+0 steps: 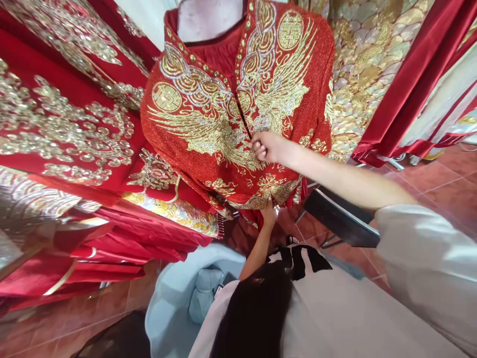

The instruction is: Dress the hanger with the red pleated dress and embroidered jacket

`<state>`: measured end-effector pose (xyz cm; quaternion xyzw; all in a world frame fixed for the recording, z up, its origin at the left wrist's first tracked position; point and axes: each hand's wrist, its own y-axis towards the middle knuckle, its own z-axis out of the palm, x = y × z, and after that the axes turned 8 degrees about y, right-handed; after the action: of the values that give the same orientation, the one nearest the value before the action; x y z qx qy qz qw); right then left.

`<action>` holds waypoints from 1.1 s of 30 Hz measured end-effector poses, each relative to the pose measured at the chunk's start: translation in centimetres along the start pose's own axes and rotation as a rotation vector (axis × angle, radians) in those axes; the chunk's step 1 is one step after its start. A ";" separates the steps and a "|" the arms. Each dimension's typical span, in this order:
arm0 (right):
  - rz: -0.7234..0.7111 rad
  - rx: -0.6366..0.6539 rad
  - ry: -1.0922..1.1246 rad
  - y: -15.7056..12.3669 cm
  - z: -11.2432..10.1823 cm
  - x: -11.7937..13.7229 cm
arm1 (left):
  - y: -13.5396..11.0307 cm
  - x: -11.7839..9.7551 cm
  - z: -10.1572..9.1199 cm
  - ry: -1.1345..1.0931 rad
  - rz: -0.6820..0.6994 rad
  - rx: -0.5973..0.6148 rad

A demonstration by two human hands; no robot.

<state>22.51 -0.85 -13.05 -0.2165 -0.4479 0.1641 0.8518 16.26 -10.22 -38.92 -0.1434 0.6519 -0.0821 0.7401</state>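
Observation:
A red jacket with gold and silver embroidery is dressed on a pale mannequin in front of me. Its front is parted in a narrow dark slit down the chest. My right hand is closed in a pinch at the lower end of this slit; any zipper pull in the fingers is hidden. Lower down, my left hand grips the jacket's bottom hem at the middle, thumb on the outside and the other fingers mostly hidden from view.
Red garments with beaded gold trim hang close on the left. A gold scale-patterned garment hangs behind at right. Below stand a light blue chair with a bag on it, and a black stool on the red tiled floor.

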 end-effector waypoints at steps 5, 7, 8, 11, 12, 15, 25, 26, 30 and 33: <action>-0.238 0.251 -0.043 -4.6 4.8 7.6 | 2.0 -0.1 0.1 -0.075 0.111 -0.118; -0.309 0.282 -0.036 -5.0 5.2 8.3 | 2.7 0.2 0.3 -0.101 0.141 -0.141; -0.320 0.267 -0.034 -4.8 5.1 8.2 | 3.0 0.5 0.3 -0.112 0.147 -0.149; -0.251 0.225 -0.052 -3.6 3.9 6.6 | 3.3 1.8 0.0 -0.136 0.115 -0.144; -0.222 0.226 -0.056 -3.2 3.4 6.0 | 3.3 2.3 -0.2 -0.141 0.093 -0.133; -0.220 0.266 -0.055 -2.6 2.7 4.7 | 3.4 3.6 -0.8 -0.154 0.032 -0.092; -0.546 0.132 -0.267 2.3 -4.0 -5.4 | 3.6 5.2 -2.6 -0.130 -0.026 -0.062; -0.459 0.043 -0.290 2.7 -5.5 -7.7 | 3.5 5.3 -2.7 -0.123 -0.029 -0.067; -0.292 -0.082 -0.368 3.4 -11.2 -16.5 | 3.0 5.2 -2.7 -0.070 -0.046 -0.080; -0.246 -0.163 -0.467 3.6 -14.2 -19.5 | 2.4 4.5 -3.2 0.004 -0.053 -0.094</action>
<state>23.40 -10.20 -35.54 -0.1846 -0.6670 0.0684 0.7186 13.60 -9.64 -44.24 -0.1950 0.6526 -0.0710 0.7287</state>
